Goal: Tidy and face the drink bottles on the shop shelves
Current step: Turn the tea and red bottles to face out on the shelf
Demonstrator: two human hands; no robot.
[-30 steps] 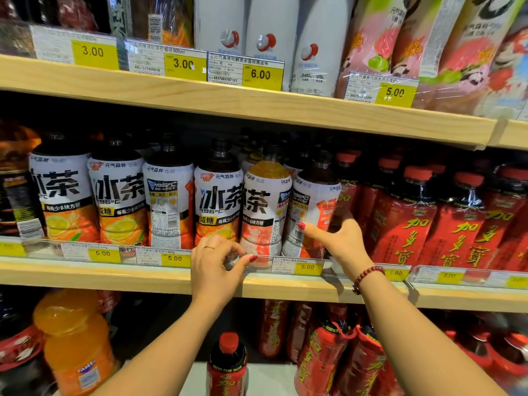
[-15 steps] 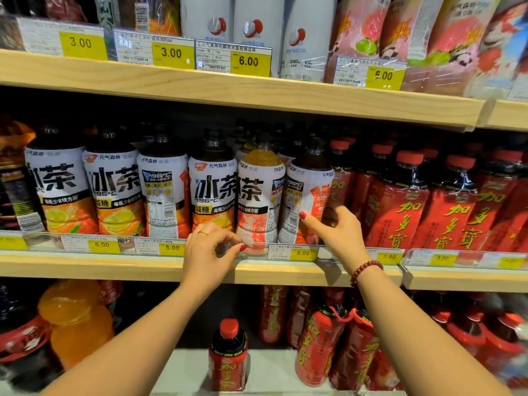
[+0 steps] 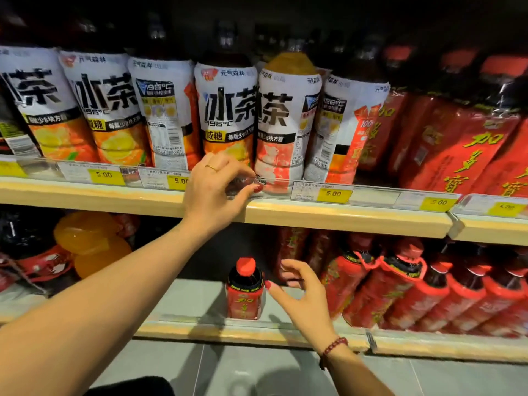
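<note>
The left grip (image 3: 213, 187) pinches the clear price rail (image 3: 371, 195) on the middle shelf (image 3: 343, 217), below the iced tea bottles (image 3: 225, 118), two of them turned back-label out. The right grip (image 3: 300, 298) hangs open, fingers spread, thumb just beside the lone red-capped bottle (image 3: 245, 292) upright on the lower shelf (image 3: 200, 332).

- Premises: a shop, drinks section.
- Shelves (image 3: 343, 220) are stocked with rows of drink bottles (image 3: 225, 110).
- Yellow price tags (image 3: 333, 193) are carried in a clear rail (image 3: 374, 195) along the front edge.
</note>
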